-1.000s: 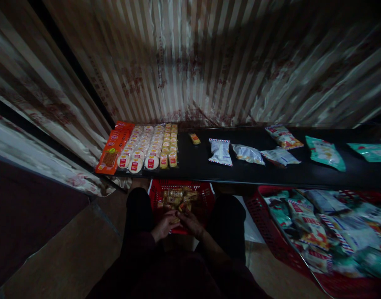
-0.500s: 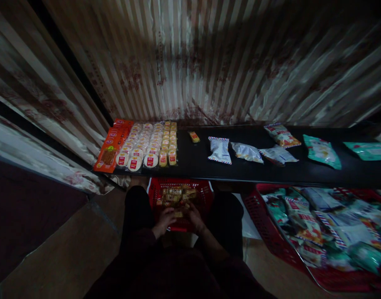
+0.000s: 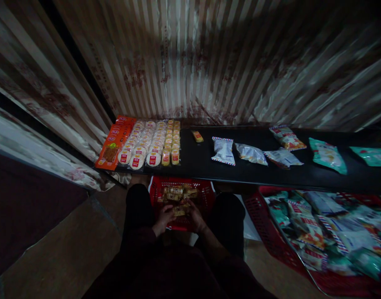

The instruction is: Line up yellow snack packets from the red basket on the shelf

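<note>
Reaching into a small red basket (image 3: 206, 198) in the lower middle of the frame, both hands meet over a heap of yellow snack packs (image 3: 177, 193). The left hand (image 3: 163, 219) and the right hand (image 3: 194, 214) close together on one pack (image 3: 179, 211) at the near edge of the heap, fingers curled about it. The dim light hides how many packs lie between the fingers, and the near wall of the basket is covered by the hands. Dark knees flank the basket on either side, and the forearms fade into dark clothing at the bottom of the frame.

Above the basket a black shelf (image 3: 196, 164) runs across the middle of the frame; its right end is cut off. On its left end lie orange packs (image 3: 113, 143), rows of round white packs (image 3: 143, 143) and two rows of small yellow packs (image 3: 172, 142), all just beside one another. A lone yellow pack (image 3: 197, 136) lies near them. Farther right, well apart, lie silver bags (image 3: 223, 150) and green bags (image 3: 327, 155), their print too blurred to read.

At the lower right a big red basket (image 3: 265, 224) holds mixed bags, partly cut off by the frame edge. Striped curtain (image 3: 209, 62) fills the upper frame.
</note>
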`<state>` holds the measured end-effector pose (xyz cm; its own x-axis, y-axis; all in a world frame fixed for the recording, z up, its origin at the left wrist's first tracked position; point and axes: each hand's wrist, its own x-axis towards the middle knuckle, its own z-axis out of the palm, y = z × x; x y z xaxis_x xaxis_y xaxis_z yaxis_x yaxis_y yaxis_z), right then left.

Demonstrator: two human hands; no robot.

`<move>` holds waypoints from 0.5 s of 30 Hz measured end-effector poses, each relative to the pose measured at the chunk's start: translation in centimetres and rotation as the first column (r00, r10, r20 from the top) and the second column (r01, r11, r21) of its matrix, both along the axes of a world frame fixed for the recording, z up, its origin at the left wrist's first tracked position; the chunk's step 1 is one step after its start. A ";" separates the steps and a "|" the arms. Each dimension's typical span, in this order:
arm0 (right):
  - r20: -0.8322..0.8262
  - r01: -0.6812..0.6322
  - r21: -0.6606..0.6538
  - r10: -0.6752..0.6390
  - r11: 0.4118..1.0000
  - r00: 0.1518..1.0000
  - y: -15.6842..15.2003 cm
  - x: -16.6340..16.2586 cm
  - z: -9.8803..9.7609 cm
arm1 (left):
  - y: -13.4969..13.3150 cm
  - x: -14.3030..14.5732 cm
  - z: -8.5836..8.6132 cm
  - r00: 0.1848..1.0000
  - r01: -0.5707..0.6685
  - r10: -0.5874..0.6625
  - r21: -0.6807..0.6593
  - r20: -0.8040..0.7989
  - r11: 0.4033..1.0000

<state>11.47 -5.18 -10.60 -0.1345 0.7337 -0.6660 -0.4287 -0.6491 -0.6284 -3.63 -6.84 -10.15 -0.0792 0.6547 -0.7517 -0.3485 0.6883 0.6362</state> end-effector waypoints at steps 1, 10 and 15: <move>0.002 -0.009 -0.007 0.009 1.000 1.000 0.0 0.1 0.1 | 0.1 0.1 -0.2 1.000 -0.004 0.004 -0.011 -0.021 1.000; -0.073 0.017 -0.023 -0.019 1.000 0.997 0.1 0.0 0.9 | 0.2 -0.2 -1.1 0.999 -0.013 0.012 0.028 0.033 1.000; -0.015 0.109 -0.043 -0.110 0.993 0.994 0.0 -0.2 -0.1 | 0.1 0.1 -0.4 0.996 0.088 -0.088 0.001 0.021 0.996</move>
